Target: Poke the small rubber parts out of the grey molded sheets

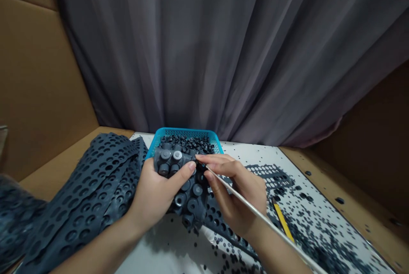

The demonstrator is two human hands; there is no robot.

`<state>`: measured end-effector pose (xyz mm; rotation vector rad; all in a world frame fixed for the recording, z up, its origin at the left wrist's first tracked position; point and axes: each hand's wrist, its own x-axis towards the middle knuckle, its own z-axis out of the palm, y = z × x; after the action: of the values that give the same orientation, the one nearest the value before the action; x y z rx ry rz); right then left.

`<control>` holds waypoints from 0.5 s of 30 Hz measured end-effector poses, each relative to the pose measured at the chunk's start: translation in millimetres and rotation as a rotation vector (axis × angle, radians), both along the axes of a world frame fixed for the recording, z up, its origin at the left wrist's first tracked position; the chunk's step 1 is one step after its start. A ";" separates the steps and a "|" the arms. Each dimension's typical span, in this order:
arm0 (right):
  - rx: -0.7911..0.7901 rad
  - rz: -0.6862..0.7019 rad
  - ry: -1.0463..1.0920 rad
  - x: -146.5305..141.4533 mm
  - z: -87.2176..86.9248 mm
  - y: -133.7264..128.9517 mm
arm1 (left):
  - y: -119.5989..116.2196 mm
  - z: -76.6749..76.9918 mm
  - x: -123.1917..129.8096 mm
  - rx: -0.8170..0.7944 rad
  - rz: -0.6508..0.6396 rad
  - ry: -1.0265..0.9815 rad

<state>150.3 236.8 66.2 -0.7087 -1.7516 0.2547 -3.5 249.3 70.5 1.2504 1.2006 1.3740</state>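
Teal perforated basket [185, 134], dark grey rubber sheet [86, 188] with round holes, black-speckled white paper [243, 150], grey curtain [159, 52]

Blue plastic basket [185, 134] partly hidden behind the left hand [156, 197] and the rubber piece [191, 199]; the bits inside are too small to tell apart. Perforated rubber sheet [79, 188] cut off by left and bottom edges. White rod [265, 218] runs past the right hand [236, 188], lower end cut off. Yellow pencil [283, 220] lower end hidden behind the rod. Dark specks [306, 218] on the white sheet [255, 152] too small to identify.

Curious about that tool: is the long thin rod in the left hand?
No, the right hand holds the thin rod.
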 end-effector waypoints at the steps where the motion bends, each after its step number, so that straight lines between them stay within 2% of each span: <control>1: 0.011 -0.012 -0.001 -0.7 -0.9 0.6 | 0.4 -0.8 -0.1 0.008 -0.003 0.007; 5: 0.044 -0.068 -0.012 -3.0 -4.2 2.9 | 1.3 -4.3 -1.2 0.037 -0.029 0.018; 10: -0.029 -0.014 0.052 -1.7 -3.8 3.2 | 2.2 -7.7 -0.5 0.019 -0.060 -0.034; 13: -0.119 0.067 0.223 0.3 0.1 2.5 | 3.7 -10.1 -2.4 0.037 -0.148 -0.107; 15: -0.145 0.140 0.363 2.5 1.9 3.4 | 5.8 -12.2 -7.2 0.065 -0.281 -0.127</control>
<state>152.8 240.2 68.1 -0.6006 -1.4458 0.5749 -10.7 255.1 58.3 1.3012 0.8625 1.2703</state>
